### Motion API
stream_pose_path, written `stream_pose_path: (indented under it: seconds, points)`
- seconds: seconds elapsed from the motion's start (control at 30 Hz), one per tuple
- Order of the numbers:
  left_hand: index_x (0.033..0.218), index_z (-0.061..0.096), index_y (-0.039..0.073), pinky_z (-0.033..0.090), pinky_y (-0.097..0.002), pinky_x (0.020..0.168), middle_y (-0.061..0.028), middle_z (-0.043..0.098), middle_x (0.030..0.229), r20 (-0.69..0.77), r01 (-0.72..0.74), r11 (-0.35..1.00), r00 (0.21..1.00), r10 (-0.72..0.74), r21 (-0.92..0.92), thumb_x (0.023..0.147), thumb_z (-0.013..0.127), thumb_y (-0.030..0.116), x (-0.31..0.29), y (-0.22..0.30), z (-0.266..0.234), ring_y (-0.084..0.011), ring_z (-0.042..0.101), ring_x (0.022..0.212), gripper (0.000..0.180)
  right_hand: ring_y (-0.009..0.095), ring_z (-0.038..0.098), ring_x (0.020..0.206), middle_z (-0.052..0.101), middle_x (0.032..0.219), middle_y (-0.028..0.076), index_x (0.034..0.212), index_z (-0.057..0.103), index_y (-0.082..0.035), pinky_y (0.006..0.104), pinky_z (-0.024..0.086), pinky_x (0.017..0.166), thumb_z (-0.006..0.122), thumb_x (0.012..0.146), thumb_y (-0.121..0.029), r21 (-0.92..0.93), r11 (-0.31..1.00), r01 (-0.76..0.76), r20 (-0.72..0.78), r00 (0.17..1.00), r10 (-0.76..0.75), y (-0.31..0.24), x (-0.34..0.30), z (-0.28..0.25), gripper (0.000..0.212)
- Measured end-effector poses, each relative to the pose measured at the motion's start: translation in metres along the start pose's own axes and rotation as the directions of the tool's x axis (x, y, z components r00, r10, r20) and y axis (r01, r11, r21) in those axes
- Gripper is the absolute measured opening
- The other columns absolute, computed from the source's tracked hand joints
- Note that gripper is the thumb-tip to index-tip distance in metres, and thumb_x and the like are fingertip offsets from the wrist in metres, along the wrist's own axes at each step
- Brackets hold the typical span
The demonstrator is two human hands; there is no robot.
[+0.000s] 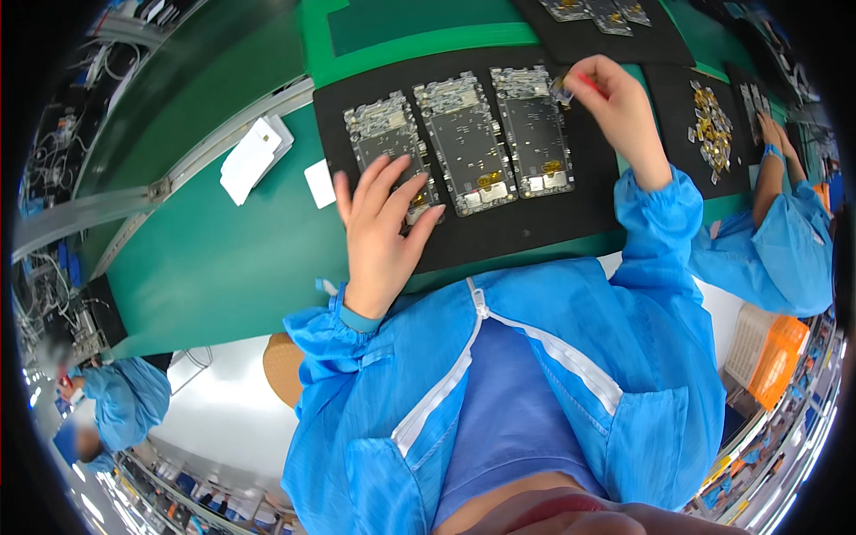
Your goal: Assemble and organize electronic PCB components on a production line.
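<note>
Blue-cuffed, the left grip (379, 236) rests loosely spread over the left circuit board (383, 132); farther out, the right grip (620, 100) pinches a small piece (560, 93), right circuit board (533, 125) just left of it. All probably light, stiff, fragile: edges only!

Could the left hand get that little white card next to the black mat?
Probably yes: the left hand is close to the white card, and only the black mat's edge seems to lie between them.
</note>
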State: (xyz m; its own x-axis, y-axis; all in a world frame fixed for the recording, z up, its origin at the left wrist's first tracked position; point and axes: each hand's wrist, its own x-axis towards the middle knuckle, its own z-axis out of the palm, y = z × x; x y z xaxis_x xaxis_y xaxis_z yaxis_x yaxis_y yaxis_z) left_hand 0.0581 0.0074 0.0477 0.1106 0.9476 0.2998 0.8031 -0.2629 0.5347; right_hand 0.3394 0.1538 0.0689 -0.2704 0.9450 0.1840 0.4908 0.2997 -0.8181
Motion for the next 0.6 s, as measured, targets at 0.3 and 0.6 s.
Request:
stream_pose_path:
  seconds: [0.3, 0.6]
  points:
    - [0.109, 0.062, 0.002, 0.048, -0.0215, 0.067, -0.0049, 0.067, 0.086, 0.122, 0.299, 0.614, 0.942, -0.313, -0.731, 0.080, 0.069, 0.002, -0.003, 0.002, 0.004, -0.0084, 0.061, 0.074, 0.030, 0.008, 0.059, 0.080, 0.063, 0.088, 0.002, 0.098, 0.060, 0.001, 0.0228, 0.049, 0.069, 0.065, 0.085, -0.004, 0.346, 0.928, -0.139, 0.444, 0.896, -0.031, -0.079, -0.039, 0.092, 0.014]
    - [0.105, 0.063, 0.006, 0.041, -0.0352, 0.090, -0.0029, 0.066, 0.101, -0.132, 0.184, 0.960, 0.968, -0.215, -0.211, 0.069, 0.077, 0.011, -0.023, -0.020, -0.005, -0.0204, 0.059, 0.095, 0.039, 0.028, 0.063, 0.069, 0.065, 0.075, 0.012, 0.086, 0.066, -0.005, 0.0328, 0.049, 0.061, 0.067, 0.079, -0.011, 0.105, 0.991, 0.080, 0.521, 0.844, -0.124, -0.070, -0.026, 0.126, 0.010]
